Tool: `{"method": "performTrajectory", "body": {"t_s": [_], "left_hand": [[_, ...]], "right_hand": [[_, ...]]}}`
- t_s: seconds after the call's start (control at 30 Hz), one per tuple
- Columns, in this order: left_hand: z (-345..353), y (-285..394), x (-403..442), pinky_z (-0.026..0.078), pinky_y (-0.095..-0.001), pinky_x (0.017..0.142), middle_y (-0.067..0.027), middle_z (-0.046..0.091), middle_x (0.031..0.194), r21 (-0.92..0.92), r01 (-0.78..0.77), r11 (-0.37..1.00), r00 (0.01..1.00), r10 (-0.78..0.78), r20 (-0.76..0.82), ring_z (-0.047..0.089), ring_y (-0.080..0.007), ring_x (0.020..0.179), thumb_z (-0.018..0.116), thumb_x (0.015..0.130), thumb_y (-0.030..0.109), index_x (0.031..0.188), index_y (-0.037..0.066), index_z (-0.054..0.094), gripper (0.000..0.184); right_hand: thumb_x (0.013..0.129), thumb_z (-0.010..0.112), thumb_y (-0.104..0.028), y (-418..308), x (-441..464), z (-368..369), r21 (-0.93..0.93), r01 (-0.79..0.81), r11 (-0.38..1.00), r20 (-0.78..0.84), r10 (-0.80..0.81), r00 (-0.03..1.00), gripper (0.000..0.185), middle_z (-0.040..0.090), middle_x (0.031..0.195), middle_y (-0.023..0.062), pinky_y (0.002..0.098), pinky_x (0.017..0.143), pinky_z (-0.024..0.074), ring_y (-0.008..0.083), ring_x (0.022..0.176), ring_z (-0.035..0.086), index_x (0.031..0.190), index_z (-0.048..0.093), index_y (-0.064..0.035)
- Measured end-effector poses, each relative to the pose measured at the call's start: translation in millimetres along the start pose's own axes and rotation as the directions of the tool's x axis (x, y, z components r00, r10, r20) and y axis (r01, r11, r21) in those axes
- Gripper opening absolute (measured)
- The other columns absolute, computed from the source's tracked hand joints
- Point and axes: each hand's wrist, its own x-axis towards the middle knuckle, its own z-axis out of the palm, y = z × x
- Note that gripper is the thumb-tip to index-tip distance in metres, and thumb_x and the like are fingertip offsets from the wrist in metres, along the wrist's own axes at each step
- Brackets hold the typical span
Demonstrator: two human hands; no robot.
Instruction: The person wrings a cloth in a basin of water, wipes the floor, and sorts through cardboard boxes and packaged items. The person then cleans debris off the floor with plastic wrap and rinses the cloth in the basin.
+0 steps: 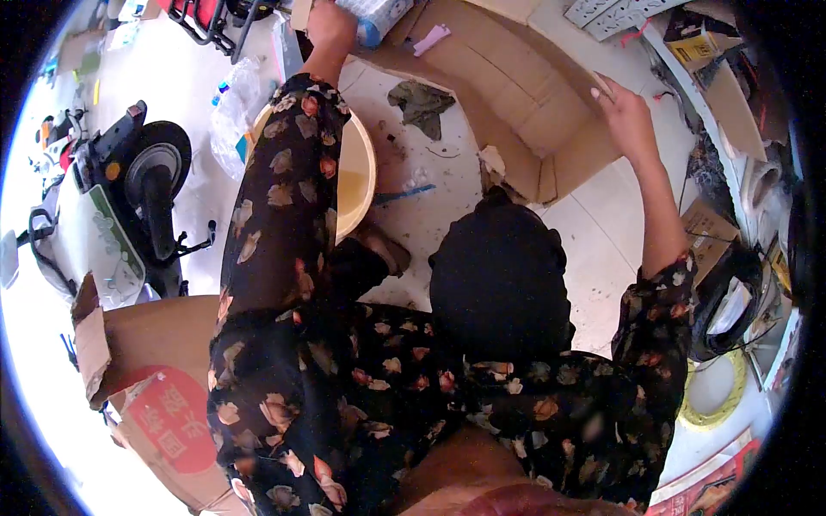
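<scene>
A large open cardboard box (559,107) lies tilted on the floor in front of me. My right hand (626,120) is closed on its right edge, thumb and fingers pinching the cardboard. At the upper left, my left hand (330,29) is closed around a piece of cardboard (301,15), apparently a flap; whether it joins the box is unclear. Beside that hand is a blue and white plastic package (379,19). Inside the box rests a small pink piece (432,39). Below my left forearm stands a pale yellow basin (368,159) with liquid in it, partly hidden by the sleeve.
A dark green cloth (422,107) and a blue strip (404,194) lie on the floor. To the left are a white scooter (95,232), a clear plastic bag (234,112) and another cardboard box (163,335). Cluttered shelving, a black coil (753,288) and a yellow ring (733,402) line the right.
</scene>
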Motion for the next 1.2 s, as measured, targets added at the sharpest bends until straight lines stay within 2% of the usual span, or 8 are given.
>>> {"method": "performTrajectory", "body": {"t_s": [0.3, 0.4, 0.5, 0.6, 0.63, 0.73, 1.0, 1.2], "left_hand": [[35, 16, 13, 0.049, -0.0455, 0.088, -0.0241, 0.062, 0.106, 0.145, -0.335, 0.931, 0.883, 0.256, 0.393, 0.060, -0.0364, 0.104, 0.064, 0.077, 0.048, 0.105, -0.002, 0.060, 0.058], [-4, 56, -21, 0.047, -0.0442, 0.090, -0.0215, 0.061, 0.109, 0.107, -0.205, 0.973, 0.979, 0.203, 0.031, 0.059, -0.0346, 0.105, 0.066, 0.077, 0.041, 0.105, -0.001, 0.062, 0.051], [-38, 88, -46, 0.046, -0.0460, 0.085, -0.0167, 0.055, 0.115, 0.238, -0.528, 0.815, 0.837, 0.547, -0.014, 0.055, -0.0320, 0.100, 0.060, 0.086, 0.026, 0.118, 0.003, 0.054, 0.040], [-69, 114, -70, 0.043, -0.0482, 0.090, -0.0212, 0.051, 0.119, -0.142, -0.607, 0.782, 0.779, 0.621, 0.088, 0.048, -0.0387, 0.108, 0.059, 0.083, 0.021, 0.118, 0.005, 0.055, 0.038], [-39, 110, -67, 0.045, -0.0434, 0.092, -0.0204, 0.059, 0.114, -0.216, -0.689, 0.692, 0.725, 0.668, -0.169, 0.057, -0.0363, 0.105, 0.068, 0.076, 0.029, 0.111, 0.003, 0.060, 0.045], [-42, 110, -92, 0.036, -0.0449, 0.101, -0.0198, 0.053, 0.124, -0.303, -0.686, 0.661, 0.723, 0.576, -0.381, 0.046, -0.0373, 0.117, 0.066, 0.075, 0.013, 0.119, 0.005, 0.055, 0.046], [-94, 82, -166, 0.030, -0.0449, 0.105, -0.0223, 0.039, 0.135, -0.401, -0.616, 0.678, 0.781, 0.460, -0.422, 0.037, -0.0376, 0.126, 0.058, 0.081, 0.006, 0.128, 0.003, 0.047, 0.048], [-84, 63, -193, 0.027, -0.0452, 0.106, -0.0238, 0.039, 0.135, -0.516, -0.556, 0.651, 0.831, 0.435, -0.347, 0.036, -0.0384, 0.127, 0.056, 0.079, 0.003, 0.128, 0.002, 0.046, 0.050]], "right_hand": [[0.088, 0.057, -0.032, 19, 9, 14, -0.021, -0.078, 0.997, 0.019, 0.079, 0.997, 0.035, 0.064, 0.100, 0.0203, 0.0422, 0.081, 0.0483, 0.0365, 0.093, 0.062, 0.117, 0.062, -0.0126], [0.088, 0.057, -0.033, 38, 14, 22, -0.005, -0.097, 0.995, 0.033, 0.097, 0.995, 0.035, 0.064, 0.100, 0.0202, 0.0421, 0.081, 0.0487, 0.0366, 0.093, 0.062, 0.116, 0.062, -0.0122], [0.087, 0.058, -0.034, 27, 11, 19, -0.011, -0.092, 0.996, 0.049, 0.093, 0.995, 0.035, 0.065, 0.099, 0.0199, 0.0422, 0.080, 0.0490, 0.0367, 0.092, 0.062, 0.115, 0.063, -0.0125], [0.088, 0.057, -0.034, 33, 11, 26, -0.036, -0.022, 0.999, -0.038, 0.021, 0.999, 0.034, 0.065, 0.098, 0.0196, 0.0426, 0.078, 0.0492, 0.0371, 0.090, 0.062, 0.114, 0.064, -0.0138], [0.088, 0.057, -0.034, 37, 9, 27, -0.016, -0.003, 1.000, -0.042, 0.002, 0.999, 0.033, 0.065, 0.097, 0.0194, 0.0426, 0.078, 0.0493, 0.0370, 0.089, 0.062, 0.114, 0.064, -0.0141], [0.089, 0.056, -0.034, 51, -5, 7, -0.006, -0.059, 0.998, -0.041, 0.059, 0.997, 0.032, 0.065, 0.096, 0.0190, 0.0420, 0.077, 0.0497, 0.0365, 0.087, 0.063, 0.114, 0.064, -0.0148], [0.090, 0.058, -0.024, 103, -106, -71, 0.010, -0.175, 0.984, -0.064, 0.176, 0.982, 0.031, 0.066, 0.089, 0.0184, 0.0320, 0.072, 0.0482, 0.0241, 0.073, 0.063, 0.115, 0.062, -0.0070], [0.090, 0.059, -0.025, 174, -230, -105, -0.199, -0.304, 0.932, -0.242, 0.253, 0.936, 0.028, 0.067, 0.091, 0.0174, 0.0367, 0.070, 0.0508, 0.0317, 0.076, 0.065, 0.114, 0.064, -0.0116]]}}
